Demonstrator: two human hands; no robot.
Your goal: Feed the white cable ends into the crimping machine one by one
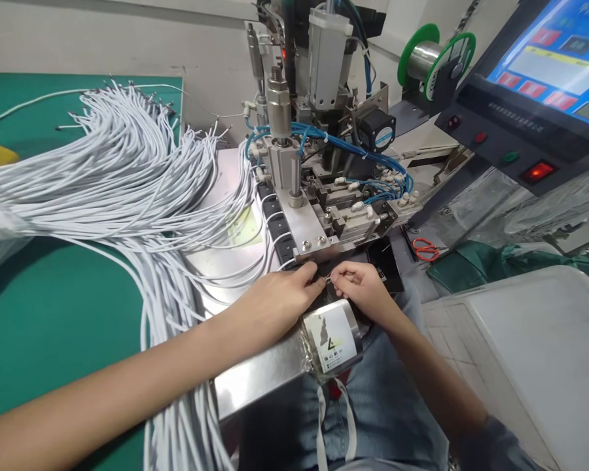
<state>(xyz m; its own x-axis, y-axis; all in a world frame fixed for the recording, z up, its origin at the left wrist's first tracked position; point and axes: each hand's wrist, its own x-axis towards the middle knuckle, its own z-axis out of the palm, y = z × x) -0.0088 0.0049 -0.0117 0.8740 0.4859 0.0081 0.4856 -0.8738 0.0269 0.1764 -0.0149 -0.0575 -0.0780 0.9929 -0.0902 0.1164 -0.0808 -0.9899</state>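
Observation:
My left hand (287, 297) is at the front edge of the machine (319, 216), its fingers curled together; what they grip is hidden. Beside it, my right hand (360, 284) pinches a small metallic piece (328, 280) between thumb and forefinger. The fingertips of both hands almost meet over this piece. White cables (279, 237) run from the left into a row of black holders (276, 226) just behind my left hand. A large bundle of white cables (103, 190) with dark tips lies on the green mat (53, 314) to the left.
A labelled metal cover (334, 337) juts out below my hands. A black tray (387, 265) stands right of them, with red-handled scissors (425, 249) beyond. Overhead right are a solder wire spool (425, 60) and a touchscreen panel (544, 78). A pale bin (535, 347) stands lower right.

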